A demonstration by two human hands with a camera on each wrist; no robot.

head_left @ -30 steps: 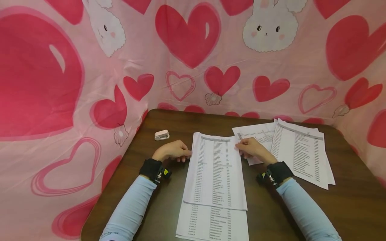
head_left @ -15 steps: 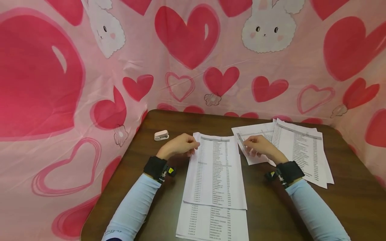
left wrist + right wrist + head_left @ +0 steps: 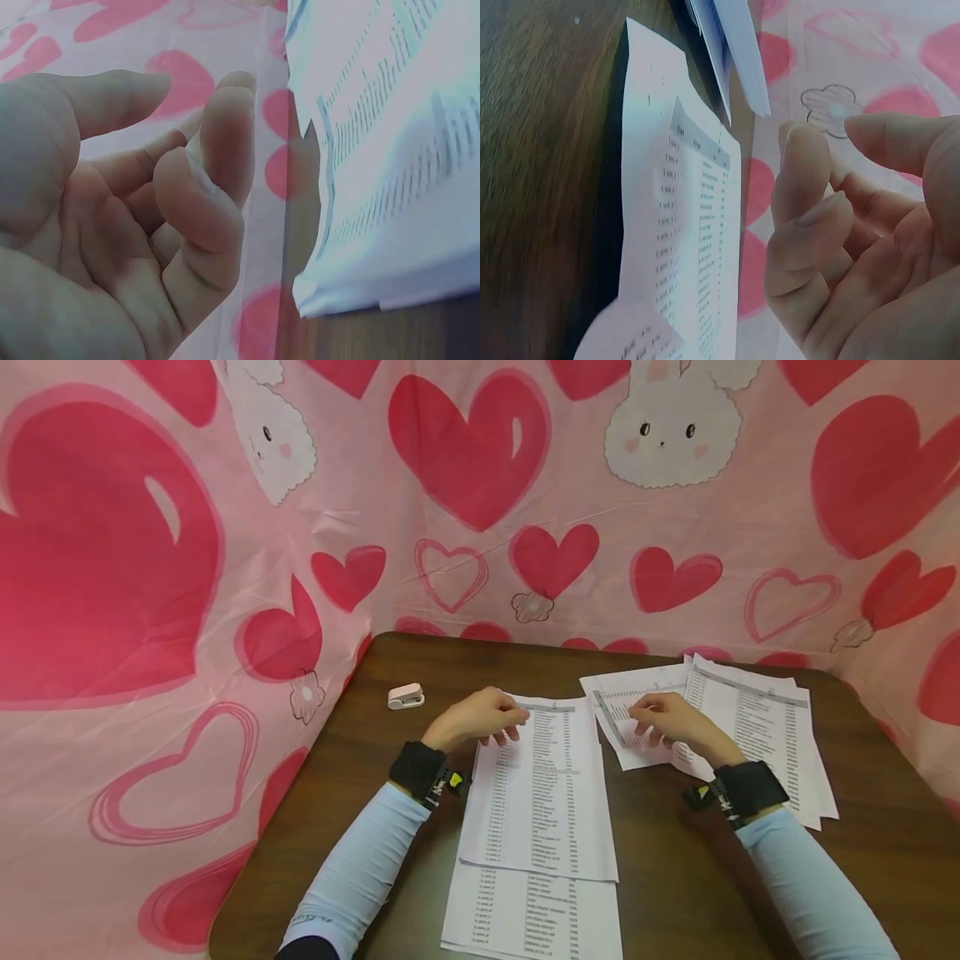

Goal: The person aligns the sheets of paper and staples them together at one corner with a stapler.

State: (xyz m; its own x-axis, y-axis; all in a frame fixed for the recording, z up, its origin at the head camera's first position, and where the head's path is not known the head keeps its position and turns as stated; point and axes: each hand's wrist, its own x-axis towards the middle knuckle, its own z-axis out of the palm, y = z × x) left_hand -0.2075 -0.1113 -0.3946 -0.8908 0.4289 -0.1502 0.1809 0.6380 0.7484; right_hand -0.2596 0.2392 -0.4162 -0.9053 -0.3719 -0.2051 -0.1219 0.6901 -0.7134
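Observation:
A stack of printed sheets [image 3: 540, 810] lies in the middle of the table, its upper sheets set farther back than the ones beneath. My left hand [image 3: 480, 718] hovers over the stack's upper left corner, fingers loosely curved. In the left wrist view nothing sits between that hand's thumb and fingers [image 3: 217, 142]. To the right, my right hand [image 3: 678, 722] is above a slanted printed sheet [image 3: 637, 685], partly covering it. Its fingers [image 3: 802, 172] are bent loosely and hold nothing in the right wrist view.
A small white and pale pink stapler [image 3: 406, 697] rests at the back left of the brown table [image 3: 330, 793]. More printed sheets [image 3: 757, 727] overlap at the back right. A pink heart-print cloth [image 3: 465, 468] hangs behind the table.
The right hand has come away from the stack's upper right edge, moving right over the loose sheets. From beside the left edge, the left hand has moved right, over the stack.

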